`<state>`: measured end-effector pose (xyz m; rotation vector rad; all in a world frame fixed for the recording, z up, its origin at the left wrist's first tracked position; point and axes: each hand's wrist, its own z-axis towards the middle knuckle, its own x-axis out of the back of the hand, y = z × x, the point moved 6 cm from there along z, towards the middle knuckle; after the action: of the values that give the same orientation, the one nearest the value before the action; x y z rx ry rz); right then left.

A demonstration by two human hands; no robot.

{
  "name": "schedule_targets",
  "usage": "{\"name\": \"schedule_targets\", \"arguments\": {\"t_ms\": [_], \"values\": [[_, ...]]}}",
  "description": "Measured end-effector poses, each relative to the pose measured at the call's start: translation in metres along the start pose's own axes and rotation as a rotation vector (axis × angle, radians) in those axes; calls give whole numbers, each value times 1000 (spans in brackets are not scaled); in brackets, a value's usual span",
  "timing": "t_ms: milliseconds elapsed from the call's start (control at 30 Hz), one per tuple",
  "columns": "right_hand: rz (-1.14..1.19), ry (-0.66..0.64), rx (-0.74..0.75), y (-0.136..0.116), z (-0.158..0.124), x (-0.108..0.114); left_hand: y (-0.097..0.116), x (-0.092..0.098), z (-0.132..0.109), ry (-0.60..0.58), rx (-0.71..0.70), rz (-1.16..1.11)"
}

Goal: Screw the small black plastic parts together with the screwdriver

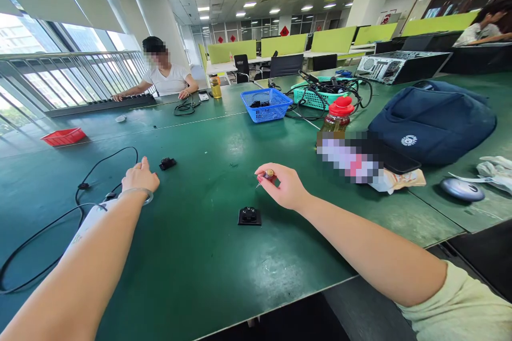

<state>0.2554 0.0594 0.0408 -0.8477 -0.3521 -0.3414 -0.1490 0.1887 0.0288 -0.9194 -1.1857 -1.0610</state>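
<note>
A wide green desk (192,245) fills most of my view. At the right lies a dark blue bag (436,112), and along the left a black cable (34,237) loops loosely, passing my left forearm. Farther back stand a teal basket (306,97) heaped with dark cables and, just beside it, a blue basket (267,112) with black pieces inside. My left hand (140,178) is low over the desk, back upward, index finger reaching forward; I cannot tell whether its fingers grip anything. My right hand (287,189) is raised, fingers closed around a small tool. Near and below it, a black part on a square base (249,217) sits on the desk. A smaller black piece (167,163) lies just beyond my left fingertips. The small tool (269,173) has a gold-coloured end and a thin tip slanting down.
</note>
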Motion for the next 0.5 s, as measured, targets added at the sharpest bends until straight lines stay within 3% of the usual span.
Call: {"name": "schedule_targets", "arguments": {"t_ms": [100, 333, 500], "values": [[8, -4, -9, 2, 0, 0, -1, 0, -11, 13, 65, -34], [3, -33, -6, -2, -2, -5, 45, -12, -24, -91, -455, 82], [-11, -5, -8, -4, -1, 0, 58, -28, 5, -180, -376, 116]]}}
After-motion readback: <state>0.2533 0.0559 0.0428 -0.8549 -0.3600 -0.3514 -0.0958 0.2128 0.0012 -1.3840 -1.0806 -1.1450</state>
